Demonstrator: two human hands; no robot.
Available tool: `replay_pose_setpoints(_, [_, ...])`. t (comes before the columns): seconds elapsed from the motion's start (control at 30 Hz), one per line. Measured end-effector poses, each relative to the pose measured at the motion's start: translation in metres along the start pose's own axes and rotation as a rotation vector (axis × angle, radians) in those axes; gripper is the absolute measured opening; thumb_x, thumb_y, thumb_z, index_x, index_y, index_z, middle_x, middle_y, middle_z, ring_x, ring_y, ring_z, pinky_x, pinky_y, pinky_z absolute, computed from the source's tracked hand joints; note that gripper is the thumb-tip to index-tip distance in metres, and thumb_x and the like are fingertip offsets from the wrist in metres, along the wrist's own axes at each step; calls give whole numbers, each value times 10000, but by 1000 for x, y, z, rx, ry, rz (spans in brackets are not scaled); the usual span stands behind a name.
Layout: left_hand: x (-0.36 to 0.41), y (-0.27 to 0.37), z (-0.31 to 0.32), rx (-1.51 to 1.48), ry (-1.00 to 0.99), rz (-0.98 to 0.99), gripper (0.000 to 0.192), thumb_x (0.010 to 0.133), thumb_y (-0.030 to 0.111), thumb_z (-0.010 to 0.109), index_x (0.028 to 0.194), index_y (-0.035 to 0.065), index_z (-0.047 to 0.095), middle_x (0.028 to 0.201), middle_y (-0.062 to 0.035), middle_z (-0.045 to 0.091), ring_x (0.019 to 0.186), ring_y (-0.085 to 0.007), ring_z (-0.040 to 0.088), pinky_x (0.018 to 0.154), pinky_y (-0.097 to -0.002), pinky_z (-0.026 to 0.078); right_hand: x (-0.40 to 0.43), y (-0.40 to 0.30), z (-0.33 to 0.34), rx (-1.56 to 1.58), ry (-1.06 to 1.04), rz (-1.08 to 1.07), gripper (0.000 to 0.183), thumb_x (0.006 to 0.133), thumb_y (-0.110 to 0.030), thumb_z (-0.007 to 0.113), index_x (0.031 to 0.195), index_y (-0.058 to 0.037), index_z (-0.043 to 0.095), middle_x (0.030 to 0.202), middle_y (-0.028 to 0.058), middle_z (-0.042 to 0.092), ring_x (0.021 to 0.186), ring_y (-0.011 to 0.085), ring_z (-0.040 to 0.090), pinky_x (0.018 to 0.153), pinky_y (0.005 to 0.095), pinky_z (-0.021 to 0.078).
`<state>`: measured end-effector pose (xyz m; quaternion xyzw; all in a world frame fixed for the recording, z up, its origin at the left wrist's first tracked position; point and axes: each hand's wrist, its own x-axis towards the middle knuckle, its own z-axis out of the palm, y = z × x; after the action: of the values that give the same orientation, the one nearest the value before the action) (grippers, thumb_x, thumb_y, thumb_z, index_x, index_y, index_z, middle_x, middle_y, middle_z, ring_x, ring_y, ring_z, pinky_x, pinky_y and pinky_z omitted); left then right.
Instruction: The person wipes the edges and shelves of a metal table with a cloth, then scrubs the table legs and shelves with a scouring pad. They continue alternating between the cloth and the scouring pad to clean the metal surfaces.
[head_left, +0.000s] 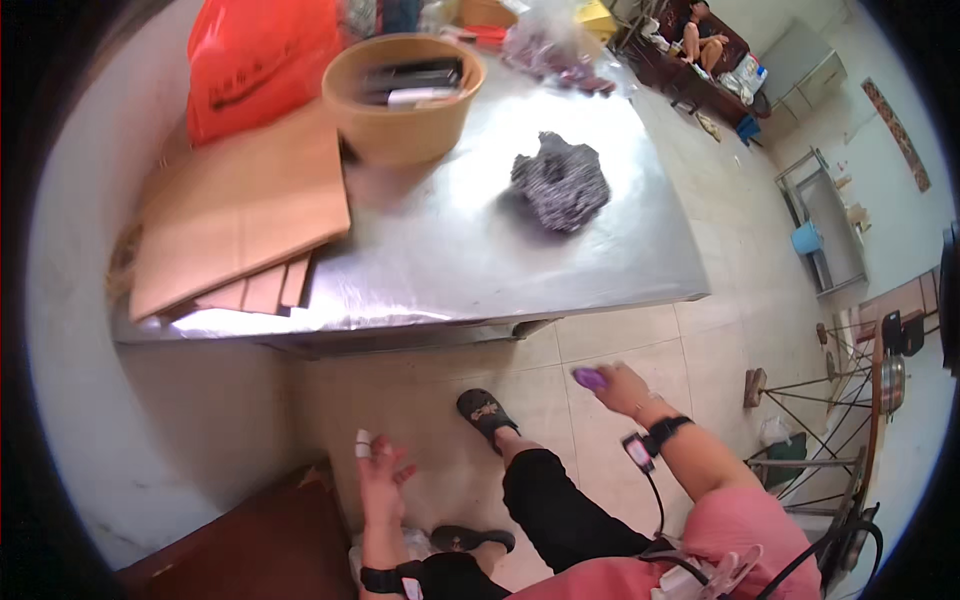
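A small purple object (590, 378) is in the grip of my right hand (625, 388), out past the front edge of the metal table (480, 274); what it is I cannot tell. My left hand (384, 472) is lower down over the floor, its fingers apart and nothing in it. White wrapping covers one of its fingertips. On the tabletop lies a crumpled grey, speckled bundle (564, 184) that looks like cloth or mesh. Left of it stands a round tan tub (405, 135) with dark and white items inside, partly blurred.
Flattened cardboard (240, 214) lies at the table's left by a red plastic bag (259, 67). Clear bags (551, 49) crowd the back. A dark red seat or box (262, 532) is at lower left. Far off, a person (701, 41) sits on a bench.
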<state>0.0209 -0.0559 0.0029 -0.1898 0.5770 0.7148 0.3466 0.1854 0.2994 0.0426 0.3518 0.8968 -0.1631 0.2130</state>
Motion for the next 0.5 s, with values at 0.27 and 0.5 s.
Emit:
replay_pose_setpoints(0.27, [-125, -2, 76, 170, -325, -216, 639, 809, 281, 568, 1321, 207, 193, 1275, -81, 335, 1062, -237, 446, 777, -431, 462, -139, -11, -61, 785, -369, 11, 625, 722, -358, 644, 1186, -32, 381, 996, 180, 558, 806, 232, 593, 708, 328, 477])
replay_pose_setpoints(0.5, [-122, -13, 120, -598, -403, -489, 457, 796, 239, 542, 1160, -19, 442, 1087, -154, 551, 1001, -281, 541, 904, -402, 413, -91, -108, -163, 339, 67, -891, 511, 697, -261, 623, 1143, -57, 482, 1060, 192, 484, 1000, 343, 452, 893, 408, 357])
